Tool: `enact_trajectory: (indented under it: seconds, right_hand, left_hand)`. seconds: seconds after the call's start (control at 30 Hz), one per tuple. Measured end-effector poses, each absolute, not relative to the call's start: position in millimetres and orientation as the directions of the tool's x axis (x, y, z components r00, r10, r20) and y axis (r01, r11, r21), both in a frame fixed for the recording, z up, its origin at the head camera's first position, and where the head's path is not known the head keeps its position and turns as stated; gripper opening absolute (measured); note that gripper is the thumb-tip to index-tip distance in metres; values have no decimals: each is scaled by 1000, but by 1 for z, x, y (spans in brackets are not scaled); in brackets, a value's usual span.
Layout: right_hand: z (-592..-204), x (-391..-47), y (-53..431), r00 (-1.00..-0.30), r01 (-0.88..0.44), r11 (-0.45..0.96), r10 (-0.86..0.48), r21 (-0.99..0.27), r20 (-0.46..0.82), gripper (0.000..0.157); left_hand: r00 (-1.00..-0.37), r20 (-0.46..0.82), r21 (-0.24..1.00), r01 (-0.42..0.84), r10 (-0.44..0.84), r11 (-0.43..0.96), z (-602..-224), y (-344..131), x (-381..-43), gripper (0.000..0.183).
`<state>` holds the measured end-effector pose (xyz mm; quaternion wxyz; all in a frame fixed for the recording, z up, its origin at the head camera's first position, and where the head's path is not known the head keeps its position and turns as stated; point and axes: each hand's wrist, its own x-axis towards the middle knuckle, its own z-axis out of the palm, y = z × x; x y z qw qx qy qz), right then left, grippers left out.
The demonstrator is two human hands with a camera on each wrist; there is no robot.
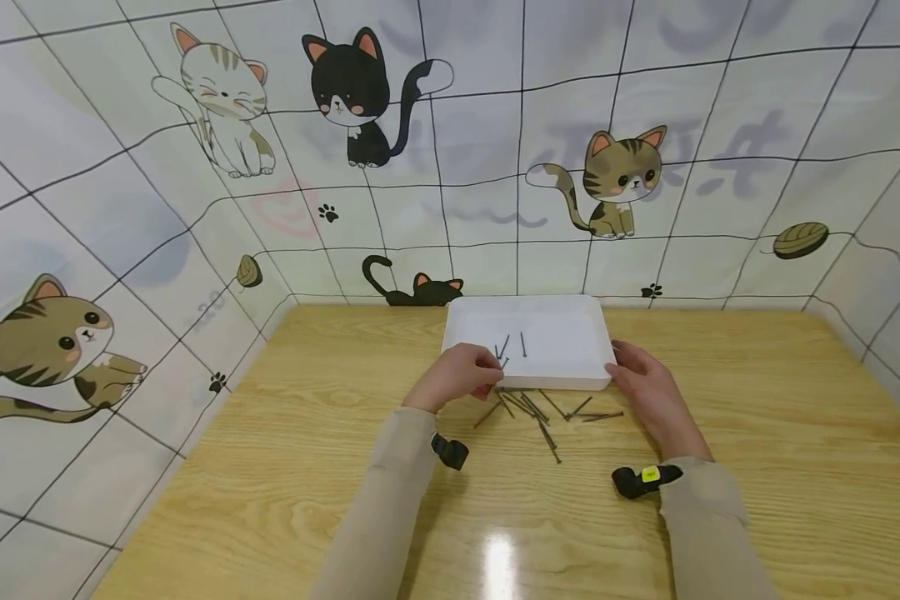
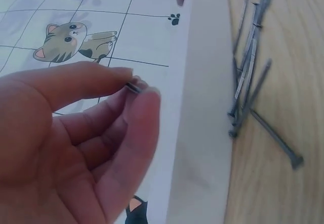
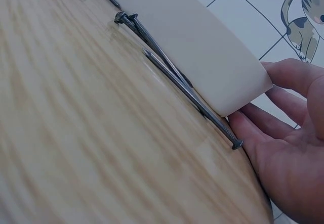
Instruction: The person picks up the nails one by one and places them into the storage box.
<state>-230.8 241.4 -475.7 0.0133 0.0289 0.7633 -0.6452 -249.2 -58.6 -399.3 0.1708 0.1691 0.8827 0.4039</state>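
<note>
Fingers of the left hand pinch a metal nail; those of the right hand grip a round-cornered white tray. Slim nails strew the wood-grained worktop.

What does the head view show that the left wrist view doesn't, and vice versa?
Only the head view shows the nails inside the white tray and the beige sleeves. Only the left wrist view clearly shows the dark metal piece pinched in the left hand. Both show that hand, the tray and loose nails on the wooden table.
</note>
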Motion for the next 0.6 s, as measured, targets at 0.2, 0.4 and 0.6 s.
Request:
enact_trajectory:
  seconds: [0.2,0.4,0.6]
  right_hand:
    - [-476,-230,243,-998,59,165,21,-985,-57,66]
    - [-476,-232,241,-998,56,167,29,-984,-52,65]
    - [-475,-231,240,-998,63,171,40,-983,-56,64]
  left_hand:
    - [-875,-167,790,158,455,593,-392,-49,-266,23]
    - [-881,-160,799,149,445,582,-386,-38,-281,22]
    - [-885,-180,821,105,429,562,-388,-24,-292,28]
